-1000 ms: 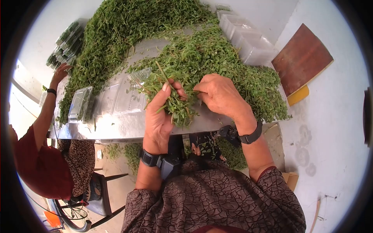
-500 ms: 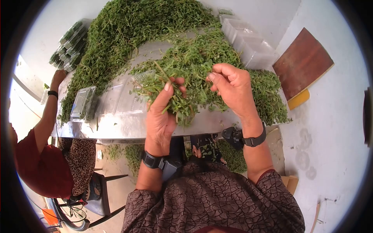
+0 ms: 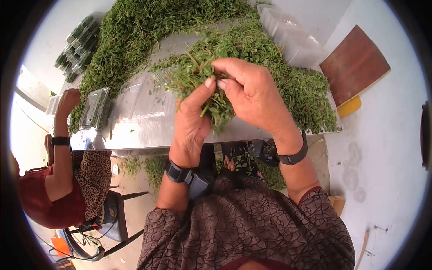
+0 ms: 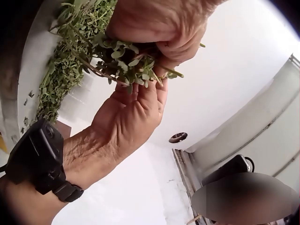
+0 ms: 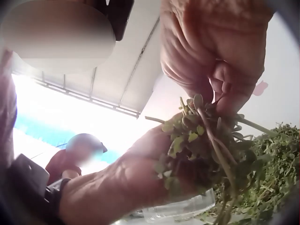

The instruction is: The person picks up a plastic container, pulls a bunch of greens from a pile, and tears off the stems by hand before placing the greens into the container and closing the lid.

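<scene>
"What are the hands doing?"

"The left hand (image 3: 191, 121) is curled round a small bunch of green leafy herb sprigs (image 3: 204, 90). Its thumb presses the stems. The right hand (image 3: 252, 96) comes over the top, and its fingers pinch the same bunch. Both hands hold it tight, up in the air just above the shiny silver metal table (image 3: 135, 135)."

"Can you see it closer?"

"Yes. From the left wrist, the bunch (image 4: 117, 54) sits between the two hands, with little round leaves poking out. From the right wrist, the sprigs (image 5: 201, 140) hang down from the pinching fingers (image 5: 225, 89)."

"Are there any boxes?"

"A clear plastic box with its lid open (image 3: 148, 101) lies on the table just left of the hands. I cannot tell if anything is in it. Another clear box with green herbs inside (image 3: 94, 110) lies further left. A stack of filled clear boxes (image 3: 76, 49) sits far back on the left. Some empty-looking clear boxes (image 3: 292, 36) stand far back on the right."

"And around them?"

"A big heap of loose green herbs (image 3: 171, 22) covers the table behind. Another person's hand (image 3: 69, 101) reaches near the left edge."
</scene>
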The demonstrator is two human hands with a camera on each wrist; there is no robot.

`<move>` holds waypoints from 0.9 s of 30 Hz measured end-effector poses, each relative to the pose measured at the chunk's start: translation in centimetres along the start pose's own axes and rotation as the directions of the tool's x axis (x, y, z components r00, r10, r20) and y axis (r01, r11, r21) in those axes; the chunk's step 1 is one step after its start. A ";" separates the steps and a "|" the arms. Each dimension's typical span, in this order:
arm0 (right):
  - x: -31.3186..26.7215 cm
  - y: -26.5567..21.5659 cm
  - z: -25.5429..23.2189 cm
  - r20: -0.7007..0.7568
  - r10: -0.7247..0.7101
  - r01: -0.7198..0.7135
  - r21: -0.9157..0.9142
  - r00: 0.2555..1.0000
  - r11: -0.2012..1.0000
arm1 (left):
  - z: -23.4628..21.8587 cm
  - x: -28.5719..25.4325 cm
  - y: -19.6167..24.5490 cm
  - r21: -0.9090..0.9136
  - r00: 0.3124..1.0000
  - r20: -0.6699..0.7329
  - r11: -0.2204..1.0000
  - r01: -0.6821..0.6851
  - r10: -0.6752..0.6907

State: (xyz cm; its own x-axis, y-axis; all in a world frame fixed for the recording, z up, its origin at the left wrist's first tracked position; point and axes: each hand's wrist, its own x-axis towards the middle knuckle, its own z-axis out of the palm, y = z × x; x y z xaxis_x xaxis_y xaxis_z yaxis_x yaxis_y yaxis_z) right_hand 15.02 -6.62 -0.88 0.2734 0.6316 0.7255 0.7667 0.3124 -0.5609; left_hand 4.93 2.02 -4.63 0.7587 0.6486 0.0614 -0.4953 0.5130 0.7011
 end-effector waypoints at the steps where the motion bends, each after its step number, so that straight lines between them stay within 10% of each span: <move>1: 0.1 0.1 -0.2 0.053 -0.010 0.011 -0.012 0.999 1.000 | -0.1 0.2 0.2 -0.059 0.999 0.047 0.998 0.022 -0.019; 27: -4.1 -0.6 3.0 0.069 0.401 -0.394 0.398 0.913 0.828 | -2.1 1.9 2.4 -0.602 0.973 0.232 0.788 0.132 0.014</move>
State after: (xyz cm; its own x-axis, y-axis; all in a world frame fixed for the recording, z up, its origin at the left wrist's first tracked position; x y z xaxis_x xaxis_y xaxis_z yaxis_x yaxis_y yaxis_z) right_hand 11.65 -7.26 -4.73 0.5169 0.7513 0.4102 0.2961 0.2927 -0.9092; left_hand 4.29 5.62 -4.35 0.8289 0.5080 0.2344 -0.5450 0.8279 0.1329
